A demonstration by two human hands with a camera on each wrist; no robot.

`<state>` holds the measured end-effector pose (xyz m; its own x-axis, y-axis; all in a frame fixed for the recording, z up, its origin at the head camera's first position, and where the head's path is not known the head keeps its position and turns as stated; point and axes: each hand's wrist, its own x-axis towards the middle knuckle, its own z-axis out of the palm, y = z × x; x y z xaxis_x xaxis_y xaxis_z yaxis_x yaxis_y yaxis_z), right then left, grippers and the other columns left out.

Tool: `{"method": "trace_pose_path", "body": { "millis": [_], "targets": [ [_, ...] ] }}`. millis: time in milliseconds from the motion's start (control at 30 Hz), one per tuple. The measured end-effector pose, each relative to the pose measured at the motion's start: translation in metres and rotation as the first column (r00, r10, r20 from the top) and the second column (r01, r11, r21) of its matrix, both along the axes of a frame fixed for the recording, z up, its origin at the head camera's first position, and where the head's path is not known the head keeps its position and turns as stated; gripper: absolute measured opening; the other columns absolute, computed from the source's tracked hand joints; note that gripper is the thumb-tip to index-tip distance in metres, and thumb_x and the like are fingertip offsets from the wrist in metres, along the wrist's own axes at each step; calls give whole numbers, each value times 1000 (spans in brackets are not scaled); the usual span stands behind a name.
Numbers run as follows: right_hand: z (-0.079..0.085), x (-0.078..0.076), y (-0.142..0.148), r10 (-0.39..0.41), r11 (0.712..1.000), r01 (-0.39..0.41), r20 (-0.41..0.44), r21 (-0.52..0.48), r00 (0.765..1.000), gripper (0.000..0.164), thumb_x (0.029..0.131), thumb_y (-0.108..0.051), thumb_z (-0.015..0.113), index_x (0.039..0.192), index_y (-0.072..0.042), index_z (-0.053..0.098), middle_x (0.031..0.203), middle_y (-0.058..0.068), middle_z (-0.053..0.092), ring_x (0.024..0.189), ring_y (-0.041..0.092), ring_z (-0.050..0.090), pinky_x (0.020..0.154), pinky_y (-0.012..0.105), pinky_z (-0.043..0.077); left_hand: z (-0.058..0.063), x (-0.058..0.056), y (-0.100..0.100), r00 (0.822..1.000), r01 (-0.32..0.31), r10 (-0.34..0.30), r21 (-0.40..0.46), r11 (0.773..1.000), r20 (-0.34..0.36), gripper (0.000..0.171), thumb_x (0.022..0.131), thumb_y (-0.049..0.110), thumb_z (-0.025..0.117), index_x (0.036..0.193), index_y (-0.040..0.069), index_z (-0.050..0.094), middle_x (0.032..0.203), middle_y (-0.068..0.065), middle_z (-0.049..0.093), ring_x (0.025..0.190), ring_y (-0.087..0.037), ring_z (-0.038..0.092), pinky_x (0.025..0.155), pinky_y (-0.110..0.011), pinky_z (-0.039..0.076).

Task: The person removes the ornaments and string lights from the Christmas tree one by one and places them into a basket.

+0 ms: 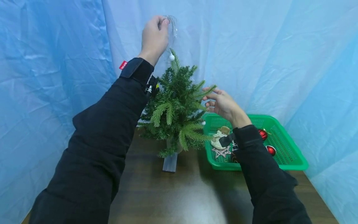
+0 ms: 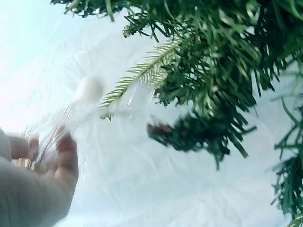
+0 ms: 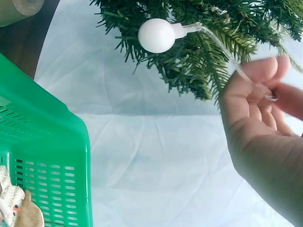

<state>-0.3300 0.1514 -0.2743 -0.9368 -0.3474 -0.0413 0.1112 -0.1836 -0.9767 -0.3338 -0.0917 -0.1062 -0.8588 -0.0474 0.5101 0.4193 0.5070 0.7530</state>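
Note:
A small artificial Christmas tree (image 1: 174, 99) stands on the table. Above its top my left hand (image 1: 154, 37) grips a loose bundle of clear-wired string lights (image 1: 172, 25). One white ball bulb (image 1: 172, 57) hangs by the tip; in the left wrist view it is blurred beside the left hand (image 2: 42, 179). At the tree's right side, my right hand (image 1: 223, 104) is among the branch ends. The right wrist view shows that hand (image 3: 255, 113) pinching the clear wire (image 3: 225, 52), which runs to another white ball bulb (image 3: 156, 36) against the lower branches.
Right of the tree sits a green plastic basket (image 1: 293, 155). Inside are a snowman ornament (image 1: 219, 140), a glittery star (image 1: 221, 152) and red baubles (image 1: 270, 150). A grey wooden foot (image 1: 170, 162) juts from under the tree onto the brown table (image 1: 156, 193). Blue cloth (image 1: 251, 46) hangs behind.

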Motion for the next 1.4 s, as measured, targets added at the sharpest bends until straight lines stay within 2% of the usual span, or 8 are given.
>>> {"method": "trace_pose_path", "body": {
  "millis": [100, 233, 333, 467, 633, 900, 1200, 1400],
  "targets": [
    [-1, -2, 0, -38, 998, 38, -17, -52, 999, 26, 110, -13, 43, 136, -14, 50, 100, 8, 57, 69, 18, 56, 65, 31, 50, 2, 2, -3, 997, -35, 42, 93, 995, -70, 36, 111, 27, 39, 137, 9, 57, 93, 4, 53, 78, -6, 52, 77, -21, 41],
    [-2, -3, 1, -88, 985, 82, -33, -153, 996, 17, 110, -12, 42, 123, -19, 51, 103, 10, 53, 70, 20, 56, 68, 33, 52, 6, 4, -7, 993, 50, -21, 250, 967, -115, 36, 111, 22, 40, 140, 7, 55, 121, -6, 62, 110, -12, 64, 90, -19, 49],
    [-2, -4, 2, -112, 967, 102, -31, -231, 993, 12, 110, -12, 41, 116, -19, 48, 99, 8, 50, 71, 21, 58, 71, 34, 55, 9, 7, -7, 983, 163, -115, 395, 904, -143, 36, 110, 18, 42, 142, 5, 53, 138, -10, 58, 123, -15, 61, 95, -20, 50],
    [-2, -5, 5, -116, 956, 103, -34, -276, 993, 8, 110, -11, 42, 111, -18, 45, 93, 6, 49, 76, 22, 63, 83, 37, 57, 12, 13, -3, 966, 258, -215, 497, 829, -144, 37, 109, 15, 44, 144, 5, 52, 141, -12, 57, 123, -18, 61, 94, -22, 51],
    [-2, -2, 9, -106, 957, 86, -59, -278, 993, 4, 108, -12, 49, 110, -15, 48, 94, 5, 57, 84, 24, 67, 93, 41, 55, 12, 19, 3, 948, 318, -289, 455, 832, -135, 38, 109, 14, 45, 145, 4, 51, 141, -12, 57, 123, -20, 62, 95, -24, 52],
    [-8, 4, 27, -145, 935, 114, -70, -336, 987, 7, 106, -12, 54, 109, -10, 49, 104, 8, 67, 89, 26, 70, 95, 45, 55, 17, 26, 19, 920, 388, -371, 416, 822, -126, 35, 108, 13, 47, 141, 3, 54, 139, -11, 59, 121, -20, 63, 94, -25, 53],
    [-25, 18, 50, -123, 933, 96, -56, -348, 991, 6, 106, -11, 54, 109, -10, 48, 104, 8, 68, 96, 27, 69, 103, 47, 49, 13, 38, 42, 844, 534, -523, 279, 798, -119, 34, 108, 11, 48, 140, 0, 54, 135, -13, 60, 120, -22, 64, 93, -27, 53],
    [-33, 34, 61, -111, 916, 67, -91, -395, 990, 6, 105, -11, 56, 108, -10, 50, 105, 9, 68, 99, 30, 69, 100, 48, 51, 13, 57, 58, 801, 590, -593, 273, 759, -83, 33, 108, 11, 49, 138, -1, 55, 132, -13, 63, 115, -21, 66, 91, -26, 54]
  ]
}}
